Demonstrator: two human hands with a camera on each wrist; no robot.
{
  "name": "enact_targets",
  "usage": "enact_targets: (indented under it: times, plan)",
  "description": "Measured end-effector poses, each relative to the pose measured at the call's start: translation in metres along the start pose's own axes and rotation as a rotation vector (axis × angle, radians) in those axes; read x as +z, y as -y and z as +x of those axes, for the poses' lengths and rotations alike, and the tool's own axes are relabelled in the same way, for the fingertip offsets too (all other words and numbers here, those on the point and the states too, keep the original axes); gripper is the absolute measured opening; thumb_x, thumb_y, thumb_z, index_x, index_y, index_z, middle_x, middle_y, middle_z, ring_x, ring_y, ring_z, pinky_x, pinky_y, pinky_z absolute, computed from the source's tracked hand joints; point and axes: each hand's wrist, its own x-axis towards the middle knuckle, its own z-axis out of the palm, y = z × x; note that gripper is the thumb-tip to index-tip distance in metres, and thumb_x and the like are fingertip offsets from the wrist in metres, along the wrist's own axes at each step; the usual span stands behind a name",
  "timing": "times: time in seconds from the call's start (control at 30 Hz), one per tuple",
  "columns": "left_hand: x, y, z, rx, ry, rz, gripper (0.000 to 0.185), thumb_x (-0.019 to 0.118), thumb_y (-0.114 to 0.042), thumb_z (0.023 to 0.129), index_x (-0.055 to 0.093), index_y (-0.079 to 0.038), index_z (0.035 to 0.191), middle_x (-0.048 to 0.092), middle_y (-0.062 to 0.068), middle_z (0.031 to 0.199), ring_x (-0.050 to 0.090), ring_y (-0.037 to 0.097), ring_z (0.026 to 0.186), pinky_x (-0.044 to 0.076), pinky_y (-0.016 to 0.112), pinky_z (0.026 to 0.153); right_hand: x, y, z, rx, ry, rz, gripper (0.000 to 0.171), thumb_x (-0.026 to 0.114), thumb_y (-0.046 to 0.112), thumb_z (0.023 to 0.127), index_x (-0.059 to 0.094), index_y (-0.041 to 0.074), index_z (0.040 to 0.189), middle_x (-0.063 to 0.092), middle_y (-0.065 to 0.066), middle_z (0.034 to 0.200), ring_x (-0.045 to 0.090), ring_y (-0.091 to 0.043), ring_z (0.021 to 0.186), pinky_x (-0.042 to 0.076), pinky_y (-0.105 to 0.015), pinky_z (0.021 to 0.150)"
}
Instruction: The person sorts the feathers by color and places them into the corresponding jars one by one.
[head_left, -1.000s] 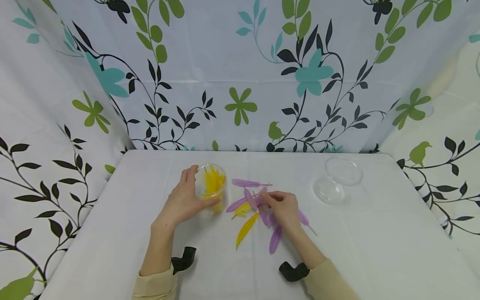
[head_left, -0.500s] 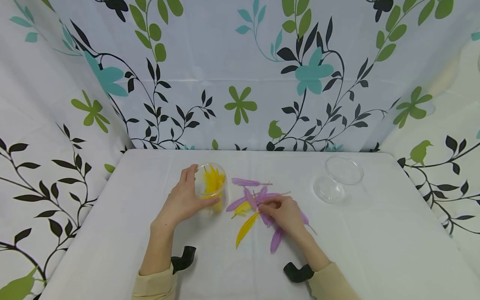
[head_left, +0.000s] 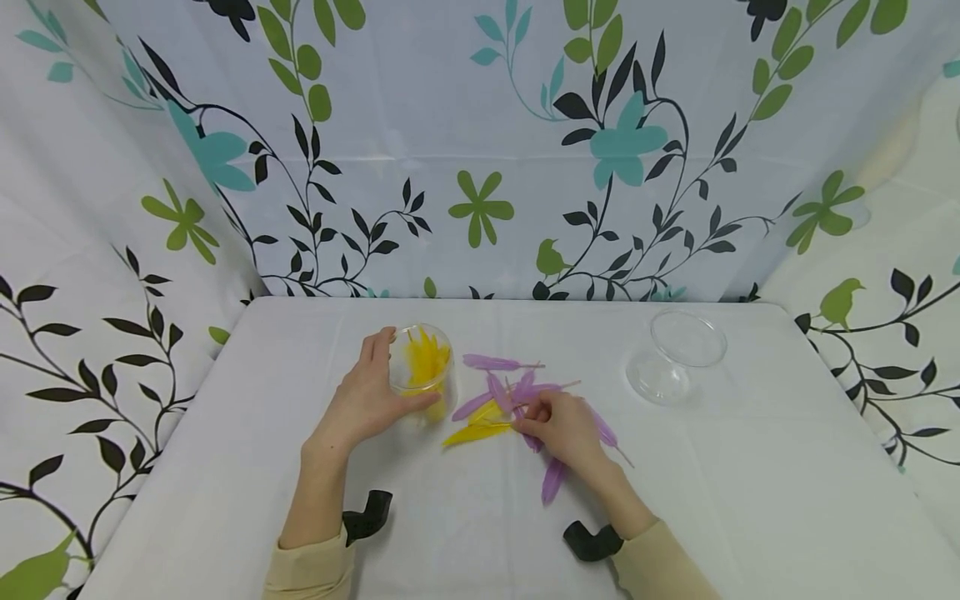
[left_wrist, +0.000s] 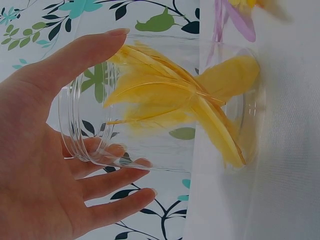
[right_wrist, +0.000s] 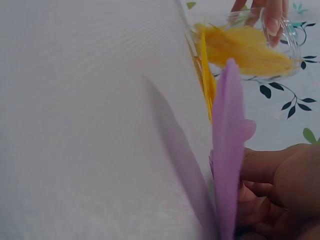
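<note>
Left hand: the left hand (head_left: 365, 398) wraps its fingers and thumb around the clear cup (head_left: 422, 367), left of centre in the head view; the cup stands on the white table (head_left: 247, 467).
Cup contents: yellow feathers in the cup (left_wrist: 165, 95) stand fanned out, tips near the rim.
Right hand: the right hand (head_left: 564, 425), at centre frame, pinches the quill end of a yellow feather (head_left: 472, 432) that lies flat, pointing left toward the cup's base.
Loose pile: purple feathers (head_left: 491, 363) lie scattered just right of the cup and under the right hand, one purple feather (right_wrist: 227, 145) close against the fingers in the right wrist view.
Risk of slipping: the pinch is only on the thin quill, so I judge the feather could twist or drop out of the fingers.
Risk of mix-up: purple feathers touch and overlap the yellow one, so one could cling and be dragged along.
Risk at the cup: a feather catching the rim could push out the ones already inside, or nudge the light cup.
In the way: the purple pile crowds the right hand.
Elsewhere: an empty clear container (head_left: 675, 357) lies at centre right, well apart.
</note>
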Motion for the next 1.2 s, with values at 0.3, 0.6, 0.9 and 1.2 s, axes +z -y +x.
enact_targets:
  times: [0.3,0.6,0.9,1.2]
  plan:
    - [0.001,0.001,0.001,0.003,-0.005,0.001,0.113,0.080,-0.054,0.076,0.015,-0.011,0.157,0.026,0.014,0.158,0.050,0.043,0.128,0.045,0.061,0.103,-0.001,0.000,0.000,-0.068,0.033,-0.025,0.018,0.082,0.027,0.082,0.067,0.018,0.079,0.051,0.005,0.059,0.045,-0.012,0.054,0.035,-0.024,0.051]
    - [0.000,0.001,0.000,0.007,-0.005,0.002,0.112,0.080,-0.054,0.076,0.016,-0.010,0.157,0.027,0.014,0.157,0.051,0.043,0.127,0.045,0.061,0.103,-0.008,-0.002,0.001,-0.067,0.085,-0.003,0.020,0.082,0.026,0.083,0.066,0.018,0.074,0.053,0.006,0.060,0.047,-0.012,0.055,0.038,-0.023,0.052]
    - [0.001,0.001,0.000,0.021,-0.018,0.000,0.111,0.081,-0.053,0.076,0.018,-0.009,0.156,0.028,0.015,0.156,0.052,0.042,0.126,0.045,0.060,0.103,-0.036,0.005,-0.001,-0.021,0.100,0.045,0.014,0.081,0.027,0.085,0.072,0.016,0.081,0.058,0.002,0.068,0.051,-0.017,0.066,0.044,-0.027,0.057]
    - [0.001,0.001,0.000,0.001,-0.002,-0.010,0.113,0.080,-0.055,0.076,0.015,-0.011,0.157,0.026,0.013,0.158,0.050,0.043,0.129,0.044,0.061,0.104,-0.064,0.009,0.000,-0.078,0.118,0.211,0.020,0.073,0.029,0.092,0.073,0.009,0.094,0.062,-0.011,0.072,0.052,-0.019,0.057,0.044,-0.026,0.051]
